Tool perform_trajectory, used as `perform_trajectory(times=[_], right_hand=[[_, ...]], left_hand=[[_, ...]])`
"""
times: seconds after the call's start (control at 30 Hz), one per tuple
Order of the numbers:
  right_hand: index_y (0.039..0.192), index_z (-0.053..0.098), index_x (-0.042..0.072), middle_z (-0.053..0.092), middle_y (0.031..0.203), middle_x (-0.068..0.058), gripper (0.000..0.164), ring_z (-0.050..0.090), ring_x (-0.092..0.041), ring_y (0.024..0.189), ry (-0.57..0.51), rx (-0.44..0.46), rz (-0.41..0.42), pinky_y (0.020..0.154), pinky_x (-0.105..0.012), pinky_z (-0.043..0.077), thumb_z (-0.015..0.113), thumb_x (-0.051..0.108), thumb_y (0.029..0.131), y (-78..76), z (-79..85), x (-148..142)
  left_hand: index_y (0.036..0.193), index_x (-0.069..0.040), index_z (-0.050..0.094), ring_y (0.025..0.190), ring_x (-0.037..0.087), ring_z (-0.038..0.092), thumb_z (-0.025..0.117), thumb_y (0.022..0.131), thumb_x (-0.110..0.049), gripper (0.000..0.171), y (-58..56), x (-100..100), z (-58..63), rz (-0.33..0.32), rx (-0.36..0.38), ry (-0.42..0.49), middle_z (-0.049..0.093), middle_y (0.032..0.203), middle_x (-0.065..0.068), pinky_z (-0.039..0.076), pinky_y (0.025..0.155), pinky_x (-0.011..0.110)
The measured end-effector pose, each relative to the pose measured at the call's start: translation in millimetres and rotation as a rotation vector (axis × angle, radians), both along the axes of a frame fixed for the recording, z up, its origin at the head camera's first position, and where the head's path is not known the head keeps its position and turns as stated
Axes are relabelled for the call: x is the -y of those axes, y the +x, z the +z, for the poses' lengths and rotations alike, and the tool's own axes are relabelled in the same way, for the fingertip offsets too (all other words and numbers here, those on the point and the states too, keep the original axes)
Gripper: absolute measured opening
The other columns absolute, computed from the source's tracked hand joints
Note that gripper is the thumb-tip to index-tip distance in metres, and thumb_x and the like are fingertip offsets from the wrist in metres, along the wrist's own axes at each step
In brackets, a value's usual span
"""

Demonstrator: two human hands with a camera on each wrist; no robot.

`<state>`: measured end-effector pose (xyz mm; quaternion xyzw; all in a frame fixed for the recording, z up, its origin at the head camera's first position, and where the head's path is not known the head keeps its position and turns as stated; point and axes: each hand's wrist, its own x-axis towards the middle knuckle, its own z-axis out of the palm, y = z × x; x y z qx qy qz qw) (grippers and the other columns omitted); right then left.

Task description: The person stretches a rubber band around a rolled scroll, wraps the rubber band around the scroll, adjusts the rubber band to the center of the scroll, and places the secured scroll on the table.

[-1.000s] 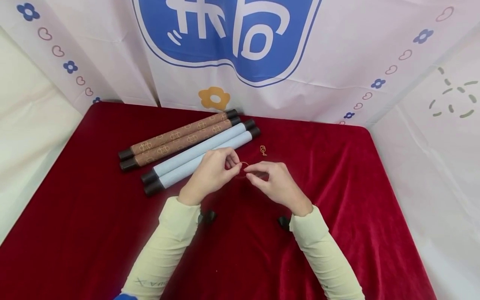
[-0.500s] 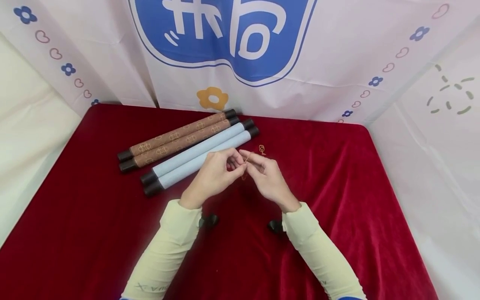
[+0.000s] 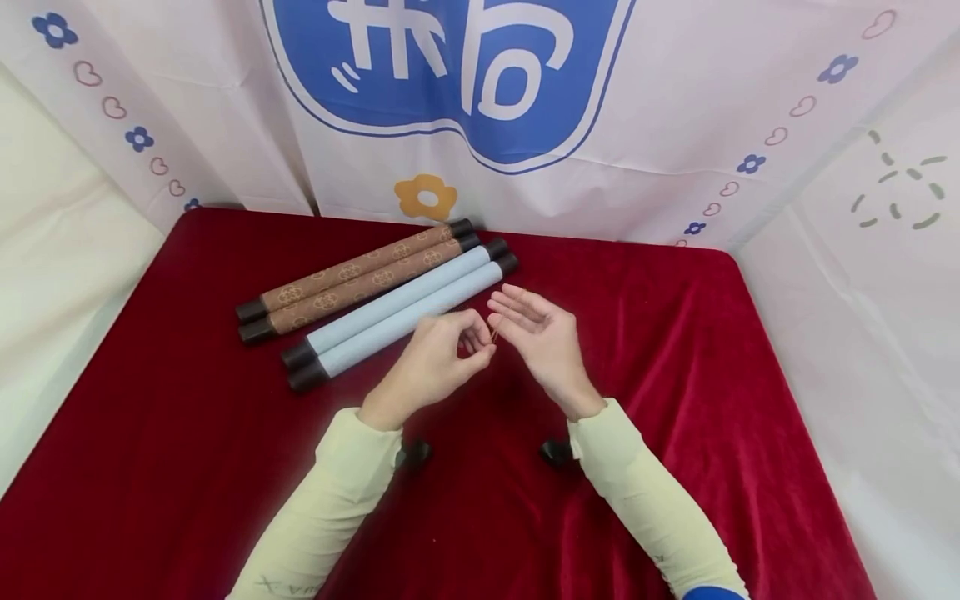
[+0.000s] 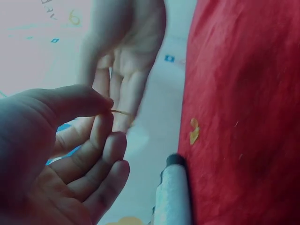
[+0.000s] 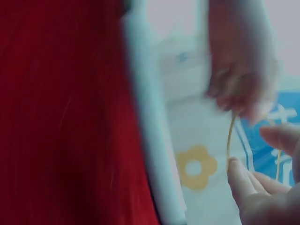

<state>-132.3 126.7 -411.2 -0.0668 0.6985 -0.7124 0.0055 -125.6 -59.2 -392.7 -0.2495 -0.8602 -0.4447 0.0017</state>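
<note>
My left hand pinches a thin yellow rubber band between thumb and forefinger, its other fingers curled loosely. Facing it, my right hand has its fingers extended. In the right wrist view one strand stretches from the left hand to the right fingertips, and a second strand shows beside the right thumb. Both hands are above the red cloth, in front of two pale blue scrolls with black ends. Another small yellow looped bundle lies on the cloth, hidden behind the right hand in the head view.
Two brown scrolls with gold flower patterns lie behind the blue ones, side by side. Red velvet cloth covers the table. A white printed curtain hangs at the table's back edge.
The right fingers have gone from pinching the band to straightened out, and the hand has turned palm toward the left. The left hand keeps its pinch, slightly lower. The scrolls have not moved.
</note>
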Motion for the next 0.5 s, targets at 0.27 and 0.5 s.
perform_trajectory(times=[0.27,0.5], right_hand=[[0.147,0.059,0.003,0.062,0.148,-0.025,0.053,0.065,-0.035,0.134,-0.004,0.149,0.062,0.102,-0.028,0.056,0.076,0.008,0.096,-0.3,1.7,-3.8],[0.149,0.057,0.008,0.063,0.148,-0.018,0.063,0.068,-0.026,0.131,0.233,0.226,0.136,0.107,-0.038,0.055,0.081,0.028,0.094,-1.8,3.0,-22.4]], left_hand=[[0.088,-0.009,0.068,0.075,0.013,0.068,0.079,0.089,-0.004,0.013,9.6,-5.0,-8.1,-0.018,-0.028,0.004,0.071,0.082,0.002,0.061,0.073,0.032],[0.098,-0.006,0.074,0.083,0.015,0.071,0.08,0.09,-0.009,0.011,12.4,-1.5,-9.0,-0.098,-0.049,-0.091,0.075,0.092,0.004,0.061,0.08,0.033]])
